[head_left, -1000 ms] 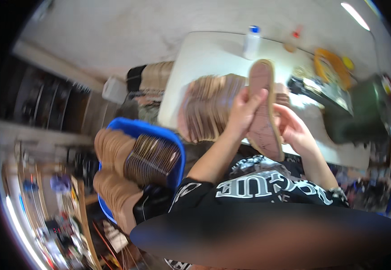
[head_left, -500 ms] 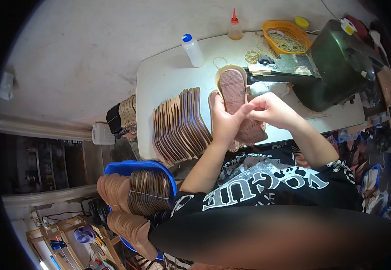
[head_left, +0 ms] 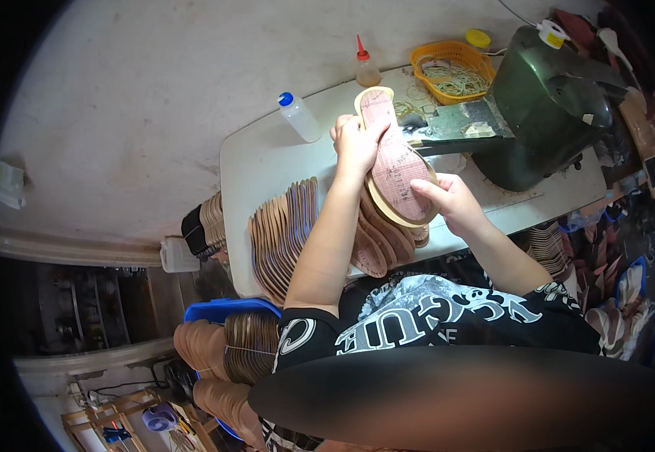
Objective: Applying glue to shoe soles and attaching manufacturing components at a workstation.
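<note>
Both hands hold a shoe insole (head_left: 397, 169) above the table. It has a pinkish-brown woven-looking face with dark markings and a paler yellow rim around it. My left hand (head_left: 358, 147) is wrapped round its narrow middle, thumb on top. Near the wide end my right hand (head_left: 452, 202) grips the edge, with the thumb lying on the face and the other fingers partly hidden. Beneath the held piece lie more pinkish-brown insoles (head_left: 369, 252), partly covered by it. To their left a row of insoles (head_left: 282, 233) stands on edge, close together.
A green machine (head_left: 546, 113) with a projecting arm occupies the right of the white table (head_left: 252, 147). At the back are a white bottle with blue cap (head_left: 299, 119), a red-tipped bottle (head_left: 367, 71) and an orange basket (head_left: 456, 71) of rubber bands. A blue bin (head_left: 229, 309) holds bundled insoles.
The insole now lies at a slant, its wide end nearer me. My left hand has moved up and left around its middle; my right hand has moved from its face to the wide end's edge.
</note>
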Demonstrator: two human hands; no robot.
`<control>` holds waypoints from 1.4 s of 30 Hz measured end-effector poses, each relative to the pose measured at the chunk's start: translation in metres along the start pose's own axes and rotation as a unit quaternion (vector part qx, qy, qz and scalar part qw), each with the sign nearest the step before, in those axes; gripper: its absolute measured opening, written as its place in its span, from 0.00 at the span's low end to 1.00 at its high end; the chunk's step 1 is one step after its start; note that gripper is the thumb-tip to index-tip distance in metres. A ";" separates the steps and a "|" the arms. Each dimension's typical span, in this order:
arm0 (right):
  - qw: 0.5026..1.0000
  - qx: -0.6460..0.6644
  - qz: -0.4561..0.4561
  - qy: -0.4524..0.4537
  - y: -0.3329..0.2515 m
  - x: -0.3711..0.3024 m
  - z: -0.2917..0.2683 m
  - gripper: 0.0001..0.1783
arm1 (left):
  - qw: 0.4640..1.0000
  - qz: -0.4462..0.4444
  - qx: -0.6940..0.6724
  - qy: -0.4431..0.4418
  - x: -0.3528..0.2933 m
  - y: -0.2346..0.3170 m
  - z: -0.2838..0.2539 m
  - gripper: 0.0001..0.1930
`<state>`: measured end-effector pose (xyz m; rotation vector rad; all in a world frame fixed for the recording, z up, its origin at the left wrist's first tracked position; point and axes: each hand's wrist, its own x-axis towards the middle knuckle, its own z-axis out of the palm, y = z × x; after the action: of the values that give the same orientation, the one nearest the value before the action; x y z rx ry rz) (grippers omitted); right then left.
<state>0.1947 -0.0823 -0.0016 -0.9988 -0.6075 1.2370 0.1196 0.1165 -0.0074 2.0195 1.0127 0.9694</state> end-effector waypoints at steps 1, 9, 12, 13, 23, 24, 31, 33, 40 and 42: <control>1.000 0.007 -0.001 -0.005 -0.002 0.001 -0.001 0.16 | 1.000 0.010 -0.018 0.021 0.003 0.000 0.005 0.19; 0.993 0.046 0.103 -0.011 -0.006 -0.001 0.012 0.20 | 0.986 -0.124 -0.039 -0.107 0.026 0.005 0.007 0.25; 0.994 0.084 0.067 0.027 -0.002 0.004 0.022 0.20 | 0.972 -0.166 -0.035 -0.160 0.036 0.001 0.004 0.31; 0.993 0.092 0.067 0.017 -0.001 0.007 0.024 0.20 | 0.968 -0.180 -0.027 -0.170 0.039 0.000 0.004 0.31; 0.989 0.134 0.046 0.051 -0.006 0.041 0.034 0.21 | 0.853 0.169 -0.013 -0.494 0.083 0.013 -0.029 0.22; 0.988 0.140 0.042 0.051 -0.007 0.043 0.033 0.21 | 0.832 0.107 -0.031 -0.544 0.089 0.015 -0.029 0.21; 0.988 0.155 0.003 0.022 -0.005 0.046 0.029 0.21 | 0.795 0.033 0.035 -0.605 0.107 0.026 -0.033 0.19; 0.987 0.160 -0.008 0.029 -0.004 0.047 0.028 0.21 | 0.794 0.017 0.027 -0.607 0.107 0.026 -0.037 0.20; 0.985 0.163 0.040 0.028 -0.014 0.051 0.024 0.22 | 0.821 -0.080 -0.061 -0.562 0.090 0.012 -0.047 0.20; 0.985 0.164 0.052 0.021 -0.018 0.051 0.022 0.22 | 0.834 -0.084 -0.035 -0.544 0.082 0.009 -0.051 0.21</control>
<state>0.1978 -0.0271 0.0177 -0.7840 -0.3067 1.3535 0.1152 0.1934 0.0511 1.9023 0.4590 -0.2966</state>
